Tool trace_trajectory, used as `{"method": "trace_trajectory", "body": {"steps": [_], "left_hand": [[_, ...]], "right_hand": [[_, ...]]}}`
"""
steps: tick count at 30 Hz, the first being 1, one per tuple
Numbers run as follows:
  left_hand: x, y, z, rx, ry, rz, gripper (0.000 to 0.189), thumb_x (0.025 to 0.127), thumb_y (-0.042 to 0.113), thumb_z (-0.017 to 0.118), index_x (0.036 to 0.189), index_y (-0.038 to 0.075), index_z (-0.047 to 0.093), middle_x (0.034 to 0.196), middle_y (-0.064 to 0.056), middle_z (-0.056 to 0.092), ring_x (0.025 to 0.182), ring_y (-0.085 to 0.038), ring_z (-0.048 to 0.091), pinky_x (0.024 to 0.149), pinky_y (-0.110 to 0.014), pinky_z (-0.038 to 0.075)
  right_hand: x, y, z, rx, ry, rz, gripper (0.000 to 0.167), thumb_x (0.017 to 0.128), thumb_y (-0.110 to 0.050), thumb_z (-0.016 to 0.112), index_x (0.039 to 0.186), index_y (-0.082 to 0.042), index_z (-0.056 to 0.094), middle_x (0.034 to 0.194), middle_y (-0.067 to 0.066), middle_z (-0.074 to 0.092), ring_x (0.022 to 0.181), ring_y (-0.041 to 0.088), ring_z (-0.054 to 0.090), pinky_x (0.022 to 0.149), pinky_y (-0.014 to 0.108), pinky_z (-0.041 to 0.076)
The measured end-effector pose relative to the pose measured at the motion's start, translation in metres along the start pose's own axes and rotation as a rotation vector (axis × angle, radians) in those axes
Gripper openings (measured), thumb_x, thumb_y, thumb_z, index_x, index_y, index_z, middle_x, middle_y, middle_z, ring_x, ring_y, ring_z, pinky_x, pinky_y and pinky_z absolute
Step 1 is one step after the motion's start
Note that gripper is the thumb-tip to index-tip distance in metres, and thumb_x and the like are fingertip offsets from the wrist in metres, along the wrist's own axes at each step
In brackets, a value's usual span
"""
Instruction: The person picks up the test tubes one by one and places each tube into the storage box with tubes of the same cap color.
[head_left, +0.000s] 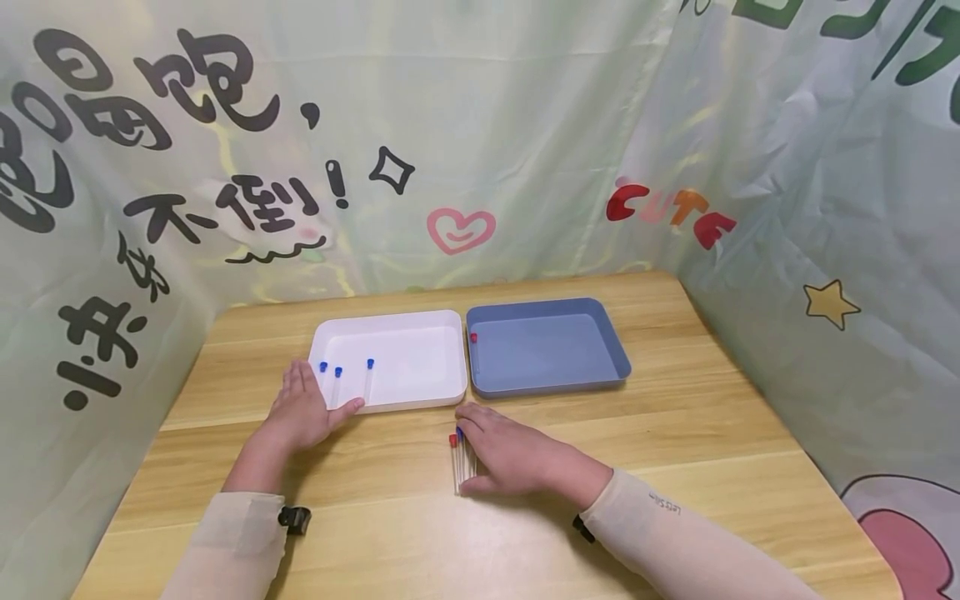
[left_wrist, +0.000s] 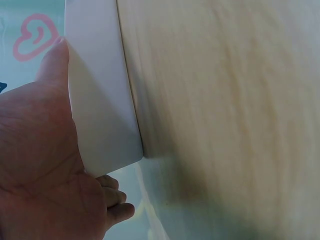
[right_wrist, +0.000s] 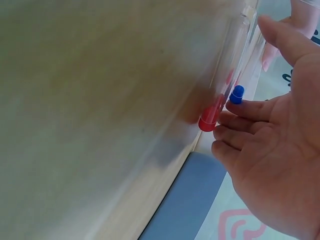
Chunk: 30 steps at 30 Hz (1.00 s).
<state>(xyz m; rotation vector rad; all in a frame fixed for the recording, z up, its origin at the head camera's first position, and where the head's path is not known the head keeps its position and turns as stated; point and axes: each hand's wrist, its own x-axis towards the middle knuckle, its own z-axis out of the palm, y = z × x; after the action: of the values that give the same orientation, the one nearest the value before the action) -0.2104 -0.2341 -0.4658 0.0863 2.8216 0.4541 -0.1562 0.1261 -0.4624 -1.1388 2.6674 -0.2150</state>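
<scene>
My left hand rests at the near left corner of the white tray, with its thumb along the front rim and the other fingers at the left side. Inside that tray lie 3 clear tubes with blue caps. My right hand is over a bunch of clear tubes on the table, partly hiding them. A red cap and a blue cap show at the bunch's far end. Its fingertips are right at the blue cap, and its thumb reaches toward the tubes' near ends; the fingers are only slightly bent.
A blue-grey tray stands close to the right of the white one. At its left side lies a tube with a red cap. Printed cloth hangs behind and beside the wooden table.
</scene>
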Motion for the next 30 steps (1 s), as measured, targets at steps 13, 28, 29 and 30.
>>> {"method": "trace_trajectory", "body": {"steps": [13,28,29,30], "left_hand": [[-0.001,0.002,-0.001,0.006,-0.004,-0.007,0.132,0.103,0.076,0.051,0.158,-0.026,-0.011,0.168,-0.049,-0.017,0.16,-0.068,-0.007,0.132,-0.074,0.007],[0.0,0.001,-0.001,0.001,0.0,-0.005,0.132,0.103,0.076,0.05,0.158,-0.026,-0.012,0.168,-0.048,-0.018,0.16,-0.067,-0.008,0.132,-0.074,0.007],[0.0,0.001,-0.001,-0.001,-0.002,-0.006,0.132,0.103,0.076,0.05,0.158,-0.026,-0.012,0.168,-0.048,-0.018,0.16,-0.067,-0.008,0.132,-0.074,0.007],[0.0,0.0,-0.001,0.0,-0.004,-0.005,0.132,0.103,0.076,0.05,0.158,-0.026,-0.012,0.168,-0.048,-0.019,0.16,-0.067,-0.008,0.132,-0.074,0.007]], "right_hand": [[0.002,-0.003,-0.009,0.002,0.028,-0.016,0.096,0.1,-0.06,0.071,0.165,0.003,0.036,0.177,0.019,0.031,0.167,0.036,0.031,0.137,0.045,0.03],[0.01,-0.007,-0.022,0.018,0.016,-0.011,0.097,0.103,-0.062,0.065,0.169,0.0,0.03,0.18,0.017,0.026,0.169,0.033,0.027,0.137,0.043,0.027],[0.011,-0.007,-0.023,0.023,0.014,-0.008,0.097,0.103,-0.062,0.065,0.17,-0.001,0.029,0.18,0.017,0.025,0.169,0.033,0.026,0.137,0.044,0.027],[0.011,-0.007,-0.024,0.028,0.012,-0.005,0.097,0.103,-0.062,0.065,0.17,-0.001,0.028,0.181,0.017,0.024,0.169,0.032,0.026,0.137,0.044,0.027]]}}
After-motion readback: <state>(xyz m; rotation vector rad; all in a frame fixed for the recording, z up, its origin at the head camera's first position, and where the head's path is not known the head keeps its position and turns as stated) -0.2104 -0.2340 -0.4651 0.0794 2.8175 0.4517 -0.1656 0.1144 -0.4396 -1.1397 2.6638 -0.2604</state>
